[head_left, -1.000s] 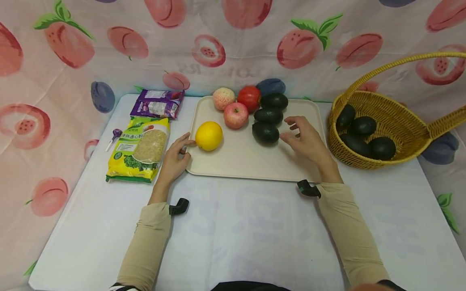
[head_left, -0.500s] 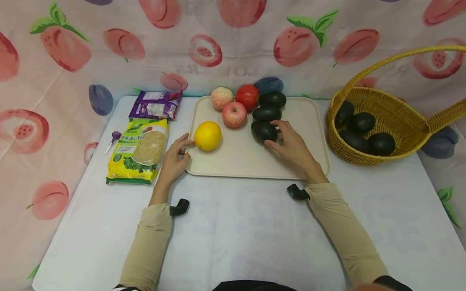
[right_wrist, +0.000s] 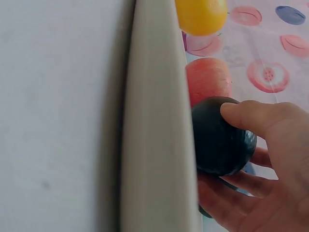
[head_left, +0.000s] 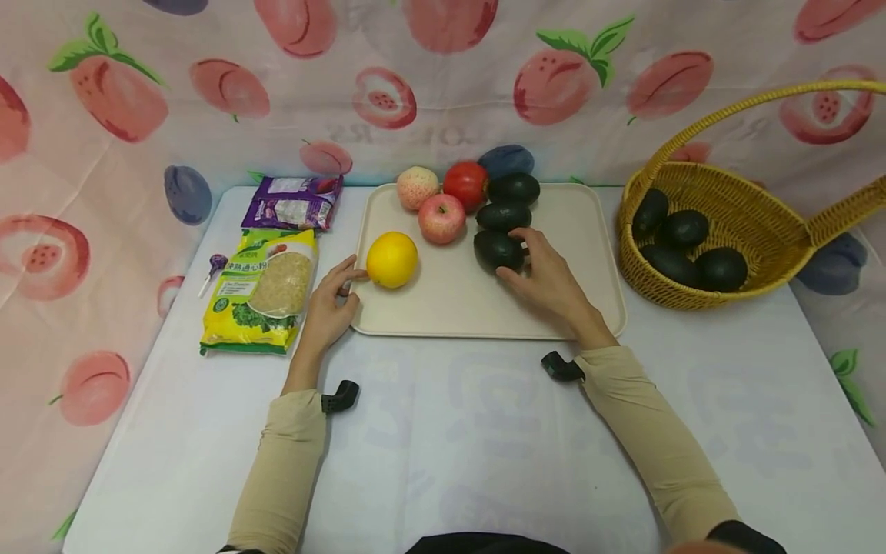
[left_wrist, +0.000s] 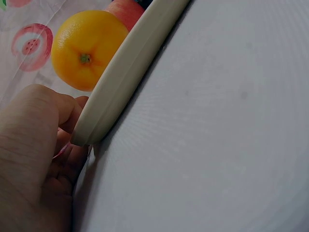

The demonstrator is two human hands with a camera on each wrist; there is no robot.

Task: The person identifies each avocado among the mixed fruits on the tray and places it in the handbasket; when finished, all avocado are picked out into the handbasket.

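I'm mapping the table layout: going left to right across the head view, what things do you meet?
Lollipop → yellow-green packet → left hand → orange → dark avocado gripped by the right hand → wicker basket.

Dark green avocado (head_left: pixel 498 250), beige tray (head_left: pixel 595 231)
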